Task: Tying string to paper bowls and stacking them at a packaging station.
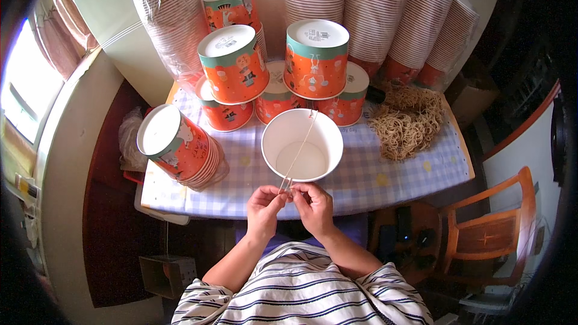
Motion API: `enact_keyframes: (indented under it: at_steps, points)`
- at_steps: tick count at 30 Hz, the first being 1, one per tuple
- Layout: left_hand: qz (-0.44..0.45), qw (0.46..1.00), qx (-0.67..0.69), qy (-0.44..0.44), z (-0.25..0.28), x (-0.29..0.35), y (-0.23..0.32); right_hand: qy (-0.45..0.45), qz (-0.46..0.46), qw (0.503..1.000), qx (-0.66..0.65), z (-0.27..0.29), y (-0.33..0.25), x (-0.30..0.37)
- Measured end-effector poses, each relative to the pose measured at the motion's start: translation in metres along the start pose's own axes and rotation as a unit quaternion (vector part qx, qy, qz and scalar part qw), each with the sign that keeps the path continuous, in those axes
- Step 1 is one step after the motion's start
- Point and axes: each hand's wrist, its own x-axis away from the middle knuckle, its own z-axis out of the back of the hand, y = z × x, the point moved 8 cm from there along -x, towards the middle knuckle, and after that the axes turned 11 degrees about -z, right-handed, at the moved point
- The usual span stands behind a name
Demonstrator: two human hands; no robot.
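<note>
A white paper bucket point(302, 156) stands open end up at the table's near middle. A thin beige string point(304, 141) runs from its far rim across the opening to the near rim. Just at that near rim, my left hand point(265, 206) pinches the string between thumb and fingertips. Close beside it, my right hand point(314, 207) pinches the string too, the fingertips of both hands almost meeting. Short strands stick up between them; whether they form a knot is too small to tell.
Orange and green buckets point(233, 72) stand upside down in two tiers behind. A leaning stack of buckets point(183, 147) is at left. A heap of tan strings point(409, 123) lies at right. Tall wrapped bucket stacks point(373, 12) line the back. A wooden chair point(490, 235) stands right.
</note>
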Motion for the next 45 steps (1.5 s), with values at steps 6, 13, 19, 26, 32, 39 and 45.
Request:
enact_keyframes:
  at_steps: [6, 13, 19, 26, 32, 39, 45]
  points:
    - [0.015, 0.999, -0.014, -0.025, 0.000, -0.014, -0.004, 0.001, 0.008, 0.999, 0.031, 0.007, 0.005, -0.012]
    - [-0.035, 0.993, -0.050, -0.098, -0.004, -0.046, -0.010, -0.028, 0.061, 0.997, 0.041, 0.011, 0.011, -0.037]
    - [-0.122, 0.967, -0.160, -0.155, 0.012, -0.057, -0.032, -0.047, 0.111, 0.991, 0.052, 0.018, 0.021, -0.044]
    - [-0.116, 0.969, -0.164, -0.145, 0.019, -0.057, -0.038, -0.025, 0.182, 0.980, 0.075, 0.023, 0.024, -0.039]
    - [-0.304, 0.904, -0.277, -0.114, 0.001, -0.050, 0.006, 0.058, 0.159, 0.982, 0.086, 0.040, 0.023, -0.044]
    - [-0.385, 0.846, -0.349, -0.119, -0.016, -0.039, 0.020, 0.057, 0.220, 0.967, 0.111, 0.035, 0.018, -0.037]
    - [-0.241, 0.946, -0.200, -0.089, 0.013, -0.050, -0.009, 0.050, 0.251, 0.959, 0.123, 0.031, 0.011, -0.029]
